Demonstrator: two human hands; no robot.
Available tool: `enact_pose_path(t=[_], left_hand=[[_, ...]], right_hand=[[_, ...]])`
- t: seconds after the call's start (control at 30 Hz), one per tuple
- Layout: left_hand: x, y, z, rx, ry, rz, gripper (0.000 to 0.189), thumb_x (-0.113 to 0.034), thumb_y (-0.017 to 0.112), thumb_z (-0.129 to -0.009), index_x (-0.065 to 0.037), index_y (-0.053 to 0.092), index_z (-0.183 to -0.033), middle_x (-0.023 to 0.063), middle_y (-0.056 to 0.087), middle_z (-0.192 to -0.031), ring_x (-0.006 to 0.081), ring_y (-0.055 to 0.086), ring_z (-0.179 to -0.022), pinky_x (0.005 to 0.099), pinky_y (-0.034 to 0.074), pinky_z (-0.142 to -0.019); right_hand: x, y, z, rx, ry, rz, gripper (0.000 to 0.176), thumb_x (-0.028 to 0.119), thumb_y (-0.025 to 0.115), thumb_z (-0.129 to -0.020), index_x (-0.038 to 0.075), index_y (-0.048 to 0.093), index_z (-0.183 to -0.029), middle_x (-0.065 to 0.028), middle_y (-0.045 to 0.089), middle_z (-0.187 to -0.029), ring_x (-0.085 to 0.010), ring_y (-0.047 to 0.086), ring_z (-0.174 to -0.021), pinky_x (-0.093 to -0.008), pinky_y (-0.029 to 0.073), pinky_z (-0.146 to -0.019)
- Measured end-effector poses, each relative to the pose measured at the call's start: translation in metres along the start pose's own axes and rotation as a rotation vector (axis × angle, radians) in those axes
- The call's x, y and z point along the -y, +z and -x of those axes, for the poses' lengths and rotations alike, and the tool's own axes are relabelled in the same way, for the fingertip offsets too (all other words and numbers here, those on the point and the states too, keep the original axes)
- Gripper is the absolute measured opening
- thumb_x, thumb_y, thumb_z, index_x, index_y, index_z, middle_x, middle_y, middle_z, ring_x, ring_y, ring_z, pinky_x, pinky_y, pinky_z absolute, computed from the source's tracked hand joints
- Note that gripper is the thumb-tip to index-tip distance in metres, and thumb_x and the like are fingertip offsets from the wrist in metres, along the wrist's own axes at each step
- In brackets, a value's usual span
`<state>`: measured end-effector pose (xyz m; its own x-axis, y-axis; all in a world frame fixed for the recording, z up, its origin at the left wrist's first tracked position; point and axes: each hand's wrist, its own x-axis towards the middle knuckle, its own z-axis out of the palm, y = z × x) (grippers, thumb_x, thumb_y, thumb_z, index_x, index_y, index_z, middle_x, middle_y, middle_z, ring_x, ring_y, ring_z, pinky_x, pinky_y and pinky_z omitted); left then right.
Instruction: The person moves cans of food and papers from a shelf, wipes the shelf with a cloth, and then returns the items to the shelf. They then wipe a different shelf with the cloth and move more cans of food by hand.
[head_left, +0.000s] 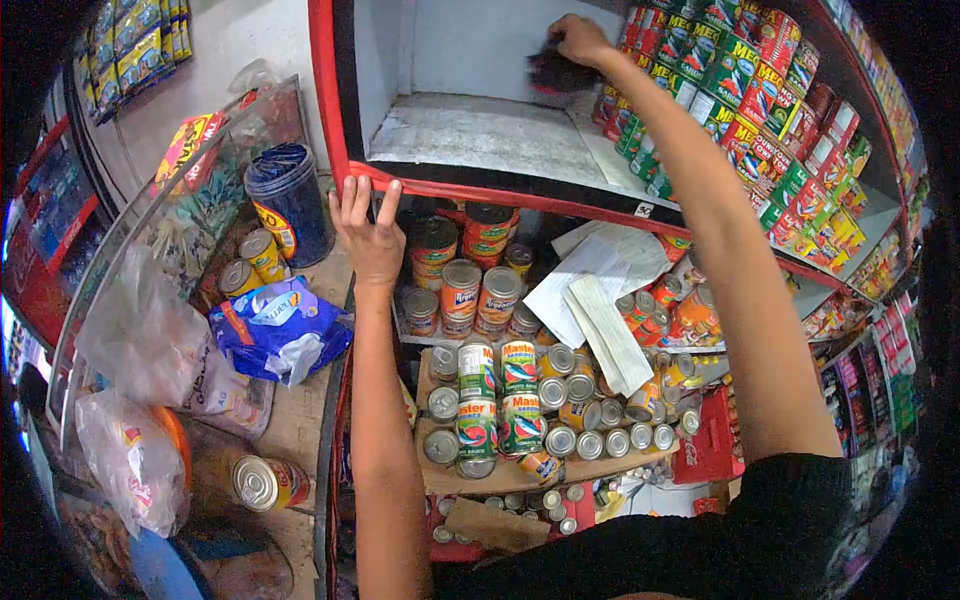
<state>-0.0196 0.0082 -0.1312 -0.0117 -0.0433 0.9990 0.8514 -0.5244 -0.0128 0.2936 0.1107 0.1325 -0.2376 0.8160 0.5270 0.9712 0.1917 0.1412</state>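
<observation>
A dark cloth [556, 70], blurred in outline, is grasped by the right hand [582, 40] inside the upper shelf [470, 135], just beside the stacked cans [725, 85]; whether the shelf's back wall is touched by it cannot be told. The left hand [368, 232] is loosely opened, with its fingers spread and laid against the red edge [440, 191] near the shelf's front corner. Below, large cans [460, 290] are kept on a lower shelf, with loose papers [610, 285] lying to their right. Four sardine cans [500, 395] are seen upright in two layers in front, with smaller cans grouped beside them. On the table [312, 420] at the left, a blue pack [285, 335], a dark tub [290, 205], two yellow cans [260, 255], plastic bags [140, 325] and a single can [268, 482] are placed.
</observation>
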Motion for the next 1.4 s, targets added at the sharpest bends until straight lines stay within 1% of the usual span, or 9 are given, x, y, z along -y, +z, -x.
enact_pose_path(t=[0.2, 0.37, 0.47, 0.57, 0.8, 0.9, 1.0, 1.07, 1.4], left_hand=[[0.002, 0.002, 0.001, -0.012, 0.010, -0.018, 0.063, 0.006, 0.058, -0.069, -0.026, 0.044, -0.122, 0.0066, 0.037, -0.127, 0.0277, 0.036, -0.125, 0.0521, 0.030, -0.102], [0.000, 0.001, 0.000, -0.015, 0.013, 0.003, 0.064, 0.006, 0.058, -0.069, -0.026, 0.044, -0.122, 0.0065, 0.038, -0.127, 0.0277, 0.036, -0.124, 0.0524, 0.029, -0.103], [0.002, 0.003, 0.003, -0.014, 0.014, -0.010, 0.064, 0.006, 0.058, -0.069, -0.026, 0.045, -0.122, 0.0066, 0.038, -0.127, 0.0278, 0.035, -0.125, 0.0525, 0.028, -0.103], [0.001, 0.002, 0.002, -0.012, 0.004, 0.006, 0.063, 0.005, 0.058, -0.069, -0.026, 0.045, -0.122, 0.0064, 0.038, -0.127, 0.0278, 0.036, -0.124, 0.0521, 0.027, -0.104], [0.003, 0.002, 0.000, -0.047, 0.012, -0.026, 0.061, 0.005, 0.057, -0.070, -0.027, 0.046, -0.121, 0.0059, 0.040, -0.125, 0.0272, 0.038, -0.123, 0.0501, 0.029, -0.103], [-0.001, 0.002, 0.001, -0.022, -0.001, -0.006, 0.061, 0.005, 0.057, -0.070, -0.027, 0.046, -0.121, 0.0060, 0.039, -0.126, 0.0271, 0.038, -0.123, 0.0502, 0.029, -0.103], [0.000, 0.001, 0.000, -0.022, 0.002, -0.018, 0.060, 0.004, 0.057, -0.071, -0.027, 0.045, -0.121, 0.0062, 0.039, -0.126, 0.0273, 0.038, -0.123, 0.0506, 0.030, -0.102], [0.001, 0.001, 0.000, -0.027, 0.021, -0.009, 0.060, 0.005, 0.057, -0.071, -0.025, 0.046, -0.121, 0.0079, 0.038, -0.126, 0.0295, 0.038, -0.123, 0.0514, 0.030, -0.102], [0.000, 0.002, 0.000, -0.049, 0.007, -0.010, 0.057, 0.000, 0.056, -0.076, -0.029, 0.044, -0.123, 0.0058, 0.039, -0.126, 0.0264, 0.038, -0.123, 0.0503, 0.031, -0.102]], right_hand=[[0.008, 0.044, 0.040, 0.459, 0.090, 0.483, 0.032, 0.007, 0.053, -0.075, -0.004, 0.058, -0.104, -0.0213, 0.057, -0.113, -0.0340, 0.055, -0.106, -0.0410, 0.046, -0.088], [-0.017, 0.078, 0.006, -0.098, -0.096, -0.108, 0.032, 0.015, 0.053, -0.076, 0.009, 0.060, -0.107, -0.0171, 0.060, -0.107, -0.0327, 0.058, -0.100, -0.0414, 0.047, -0.085], [0.038, 0.004, 0.030, -0.142, -0.023, 0.199, 0.032, 0.008, 0.057, -0.067, 0.013, 0.065, -0.098, -0.0133, 0.063, -0.098, -0.0316, 0.059, -0.094, -0.0394, 0.047, -0.083], [0.027, 0.016, 0.027, 0.447, -0.074, 0.592, 0.033, 0.007, 0.055, -0.070, 0.004, 0.062, -0.102, -0.0174, 0.061, -0.105, -0.0321, 0.059, -0.097, -0.0412, 0.049, -0.079], [0.071, 0.101, -0.005, 0.114, -0.008, 0.295, 0.031, 0.004, 0.053, -0.073, 0.010, 0.062, -0.101, -0.0157, 0.062, -0.102, -0.0311, 0.058, -0.100, -0.0417, 0.049, -0.077], [0.074, 0.085, -0.015, 0.123, -0.120, -0.723, 0.027, 0.002, 0.053, -0.073, 0.011, 0.063, -0.096, -0.0137, 0.064, -0.098, -0.0295, 0.062, -0.087, -0.0387, 0.049, -0.076], [0.061, 0.070, -0.016, -0.100, -0.254, -0.833, 0.022, 0.007, 0.055, -0.074, 0.011, 0.063, -0.094, -0.0138, 0.064, -0.098, -0.0330, 0.061, -0.087, -0.0414, 0.048, -0.077], [0.052, 0.055, -0.007, -0.164, -0.299, -0.050, 0.020, 0.014, 0.058, -0.076, 0.008, 0.062, -0.094, -0.0151, 0.064, -0.095, -0.0354, 0.060, -0.089, -0.0441, 0.047, -0.079], [0.135, 0.093, -0.033, 0.119, -0.063, 0.142, 0.028, 0.015, 0.057, -0.077, 0.006, 0.061, -0.103, -0.0183, 0.060, -0.103, -0.0344, 0.057, -0.100, -0.0444, 0.047, -0.084]])
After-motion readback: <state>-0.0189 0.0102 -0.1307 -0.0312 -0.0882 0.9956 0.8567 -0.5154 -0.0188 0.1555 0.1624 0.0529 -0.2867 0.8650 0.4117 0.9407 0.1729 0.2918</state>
